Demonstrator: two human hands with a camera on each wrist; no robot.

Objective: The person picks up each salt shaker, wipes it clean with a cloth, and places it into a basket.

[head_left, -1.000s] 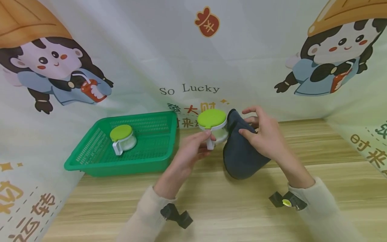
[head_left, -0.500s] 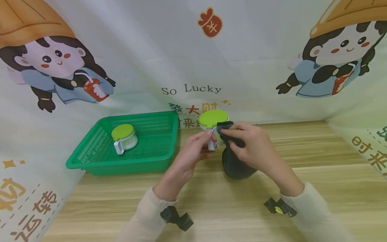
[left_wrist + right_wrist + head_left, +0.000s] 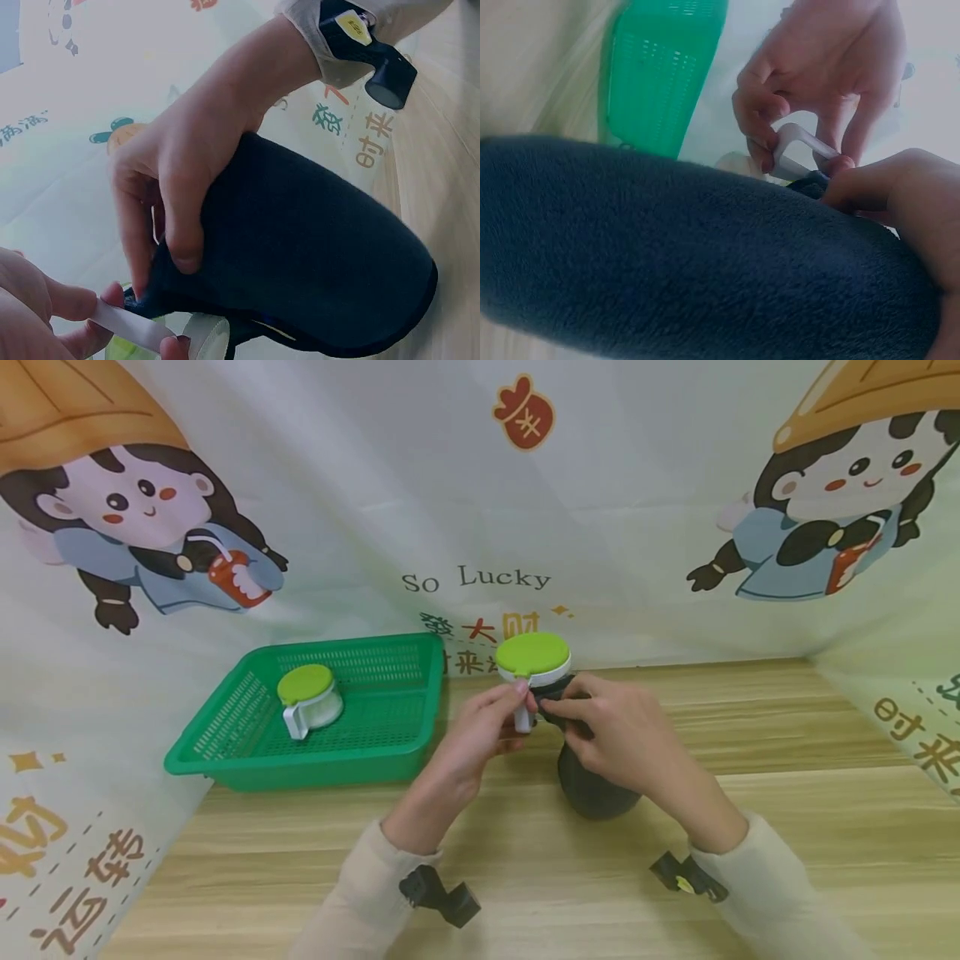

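Note:
A seasoning jar (image 3: 534, 655) with a green lid is held up above the table. My left hand (image 3: 480, 731) pinches its white handle (image 3: 799, 139) between thumb and fingers. From the right, my right hand (image 3: 622, 727) grips a dark blue fleecy cloth (image 3: 596, 787) with black edging and holds one end against the jar's side, under the lid. Most of the jar's body is hidden by the cloth and fingers. In the left wrist view the cloth (image 3: 315, 247) spreads wide below my right hand, its lower end rounded.
A green plastic basket (image 3: 315, 772) stands to the left on the wood-grain table (image 3: 525, 893). Inside it is a second jar (image 3: 321, 710) with a green lid and white handle. A printed cloth backdrop (image 3: 622, 543) rises behind and at both sides.
My right hand has moved left with the cloth, bringing it from beside the jar onto its side, then slightly lower. My left hand keeps its hold on the handle, almost unmoved.

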